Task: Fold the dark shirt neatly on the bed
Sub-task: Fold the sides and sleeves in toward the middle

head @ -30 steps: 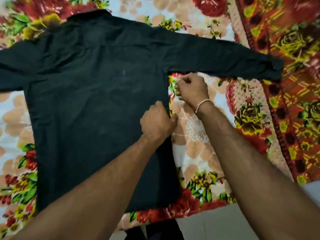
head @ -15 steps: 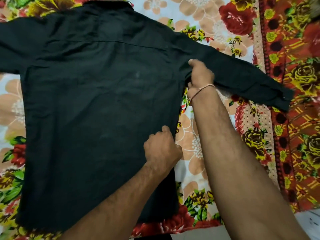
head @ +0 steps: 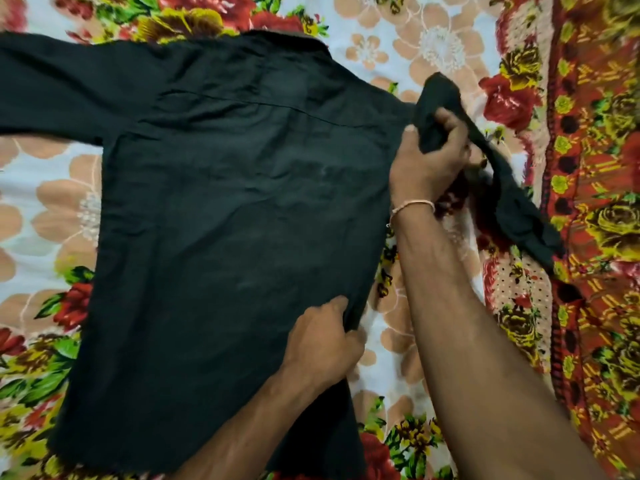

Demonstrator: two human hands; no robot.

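One head-worn camera looks steeply down and forward from the person's standpoint at the near edge of the bed (head: 450, 46). It sits close: the shirt (head: 225, 220) fills most of the view, collar toward 12 o'clock, and both forearms enter from 5 and 6 o'clock.

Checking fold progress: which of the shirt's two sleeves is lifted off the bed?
The right sleeve, bunched in the right hand; the left sleeve lies flat.

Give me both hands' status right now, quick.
Left hand: closed, pinching the dark shirt at its side edge.
Right hand: closed, gripping the shirt's bunched sleeve.
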